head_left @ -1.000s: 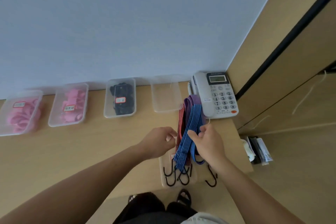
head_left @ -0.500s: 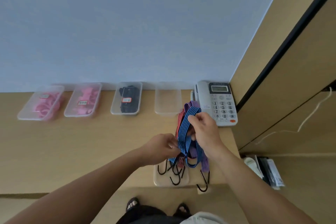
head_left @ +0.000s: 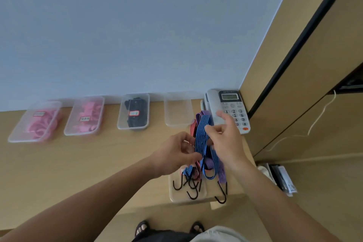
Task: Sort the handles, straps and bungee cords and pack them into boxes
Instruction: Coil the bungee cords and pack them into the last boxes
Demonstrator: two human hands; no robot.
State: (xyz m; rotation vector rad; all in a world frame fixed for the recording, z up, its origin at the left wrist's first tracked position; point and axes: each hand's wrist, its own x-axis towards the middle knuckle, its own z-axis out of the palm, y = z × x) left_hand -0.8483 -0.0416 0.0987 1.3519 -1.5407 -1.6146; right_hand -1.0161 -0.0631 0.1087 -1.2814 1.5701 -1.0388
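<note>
A bundle of flat bungee cords, blue striped, red striped and purple, hangs folded between my hands at the desk's right end. My left hand pinches the lower part of the bundle. My right hand grips the blue cord near the fold, with some fingers spread. Black hooks dangle over a clear box near the desk's front edge; one hook hangs past it. Along the wall stand two boxes of pink parts, one of black straps and an empty box.
A grey desk telephone sits in the back right corner, just behind my right hand. A wooden cabinet rises to the right of the desk. Small packets lie on the floor beside it. My sandalled feet are below the desk edge.
The view tilted up and left. My right hand loosened and spread its fingers on the blue cord; my left hand moved onto the lower cords. The bundle stays over the front box.
</note>
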